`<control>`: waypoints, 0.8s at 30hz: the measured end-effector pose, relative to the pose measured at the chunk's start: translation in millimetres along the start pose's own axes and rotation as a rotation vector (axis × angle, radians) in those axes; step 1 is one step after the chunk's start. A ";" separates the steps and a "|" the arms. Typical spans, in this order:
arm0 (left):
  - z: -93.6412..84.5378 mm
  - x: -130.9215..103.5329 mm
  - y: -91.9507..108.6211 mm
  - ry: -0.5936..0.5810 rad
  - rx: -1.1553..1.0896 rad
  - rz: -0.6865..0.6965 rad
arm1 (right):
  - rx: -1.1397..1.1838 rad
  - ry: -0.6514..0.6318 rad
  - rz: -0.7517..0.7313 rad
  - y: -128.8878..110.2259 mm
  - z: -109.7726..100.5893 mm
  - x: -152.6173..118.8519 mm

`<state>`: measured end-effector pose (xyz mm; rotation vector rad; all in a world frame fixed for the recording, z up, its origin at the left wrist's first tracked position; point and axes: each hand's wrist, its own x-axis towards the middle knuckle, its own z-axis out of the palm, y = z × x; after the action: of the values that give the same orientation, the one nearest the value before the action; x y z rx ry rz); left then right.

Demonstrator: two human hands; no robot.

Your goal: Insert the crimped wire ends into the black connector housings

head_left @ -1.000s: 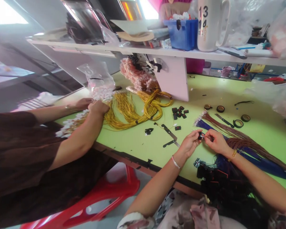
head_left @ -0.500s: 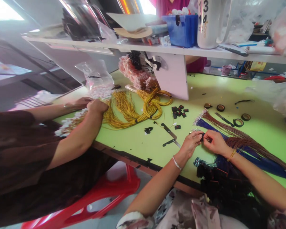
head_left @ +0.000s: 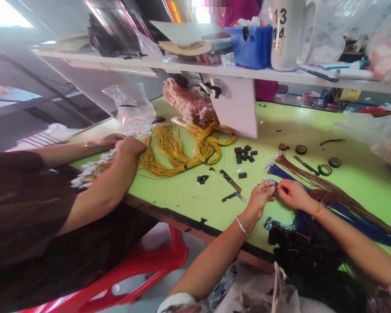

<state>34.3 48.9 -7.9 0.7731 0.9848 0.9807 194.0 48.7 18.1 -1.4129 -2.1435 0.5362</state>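
My left hand (head_left: 262, 199) is closed in a pinch, with a small dark piece (head_left: 274, 191) at its fingertips. Close by on the right, my right hand (head_left: 293, 194) has its fingers pressed together; what they hold, if anything, is too small to make out. Behind and under the hands lie a bundle of blue wires (head_left: 278, 171) and a bundle of brown wires (head_left: 308, 170), both with silvery tips. A heap of black parts on wires (head_left: 308, 248) hangs at the table's front edge, below my right wrist. Several black housings (head_left: 244, 154) lie farther left.
Two blades with black handles (head_left: 231, 181) lie left of my hands; another knife (head_left: 306, 165) and tape rolls (head_left: 325, 169) lie right. A co-worker's hands (head_left: 130, 145) work at yellow wires (head_left: 169, 150). A shelf (head_left: 195, 66) with a mug (head_left: 285, 39) crosses above.
My two hands have drawn slightly apart at the fingertips, and the dark piece stays with the left. The co-worker's near arm has shifted a little to the left.
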 end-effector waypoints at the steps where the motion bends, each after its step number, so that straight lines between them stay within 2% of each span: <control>1: -0.8 0.6 0.4 0.000 0.050 0.016 | 0.012 0.008 0.016 5.7 -4.3 7.4; 4: -3.7 2.3 1.6 0.006 0.255 0.132 | -0.117 0.070 0.198 28.1 -13.1 32.6; 7: -5.6 -0.2 3.7 0.007 0.475 0.307 | -0.222 0.011 0.343 47.6 -13.0 48.6; 10: -4.2 -7.3 6.4 0.021 0.642 0.446 | -0.200 -0.002 0.323 55.5 -12.1 49.2; 12: -1.0 -11.3 6.8 0.009 0.639 0.474 | -0.222 0.024 0.265 54.6 -15.2 45.1; 15: 4.7 -11.9 4.7 -0.055 0.435 0.390 | -0.269 0.066 0.220 48.3 -23.7 42.1; 17: 7.3 -9.4 2.7 -0.086 0.272 0.293 | -0.209 0.069 0.234 42.3 -27.7 45.5; 21: 8.7 -5.1 0.4 -0.109 0.063 0.119 | 0.094 0.066 0.213 23.0 -25.9 61.1; 24: 7.4 -4.8 -0.1 -0.121 -0.054 0.038 | 0.362 0.107 0.155 2.1 -21.8 69.2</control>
<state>40.1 43.7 -3.7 0.7988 0.8389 0.9781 186.2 114.4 47.9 -1.3718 -1.7546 0.8403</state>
